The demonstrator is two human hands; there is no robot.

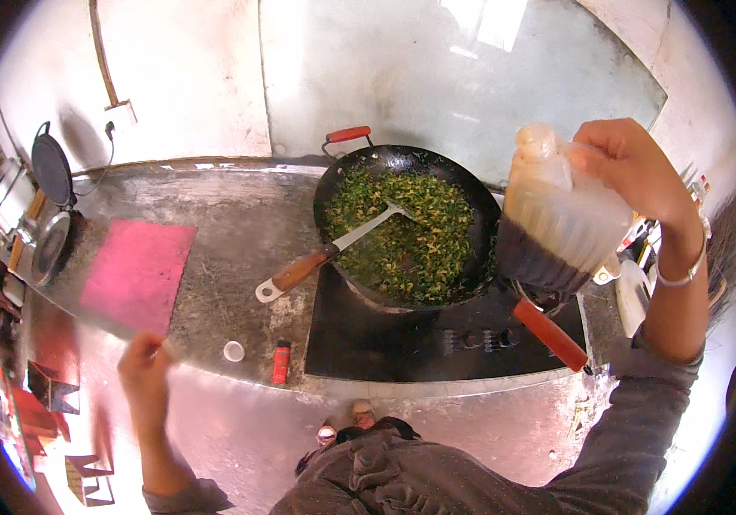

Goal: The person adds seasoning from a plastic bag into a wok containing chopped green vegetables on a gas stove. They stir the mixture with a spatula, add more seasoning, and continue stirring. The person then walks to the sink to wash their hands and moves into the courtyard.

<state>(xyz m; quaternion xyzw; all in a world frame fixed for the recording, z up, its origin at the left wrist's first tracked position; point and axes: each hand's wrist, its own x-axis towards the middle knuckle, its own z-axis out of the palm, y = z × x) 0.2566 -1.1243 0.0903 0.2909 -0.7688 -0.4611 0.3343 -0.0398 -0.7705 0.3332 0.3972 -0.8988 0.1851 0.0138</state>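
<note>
My right hand [625, 167] grips the handle of a translucent plastic jug [561, 219], raised over the right side of the stove. Dark liquid fills the jug's lower part, and its level slants. Left of the jug, a black wok [406, 154] with red-gripped handles holds chopped greens with yellow bits [400, 238]. A wok spatula [303, 270] rests in it, its wooden handle lying over the rim toward the left. My left hand [146, 367] hovers by the counter's front edge near a pink cloth [139, 273]. Its fingers are curled and blurred; whether they pinch something small is unclear.
A black cooktop [381, 347] sits under the wok. On the counter [233, 257] are a small white cap [234, 351] and a red lighter [281, 364]. An opened electric griddle [52, 174] stands far left, its cord plugged into a wall socket [122, 114]. A white bottle [632, 296] lies at right.
</note>
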